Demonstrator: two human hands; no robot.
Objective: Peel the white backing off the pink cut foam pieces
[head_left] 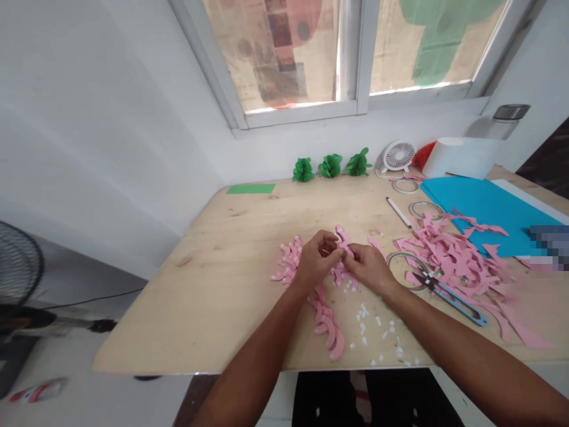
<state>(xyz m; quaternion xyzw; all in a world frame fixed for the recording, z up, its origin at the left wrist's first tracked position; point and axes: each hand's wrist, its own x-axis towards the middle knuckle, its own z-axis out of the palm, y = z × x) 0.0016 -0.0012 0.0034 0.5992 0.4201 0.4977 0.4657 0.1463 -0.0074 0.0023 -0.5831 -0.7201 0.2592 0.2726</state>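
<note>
Near the middle of the pale wooden tabletop (pixel 213 249), the left hand (pixel 316 259) and right hand (pixel 370 268) meet fingertip to fingertip, both pinching a curved pink foam strip (pixel 342 236). Its long axis rises from the pinch toward the far edge, equally near both hands.

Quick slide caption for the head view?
Left hand and right hand pinch a curved pink piece over a wooden table.
</note>
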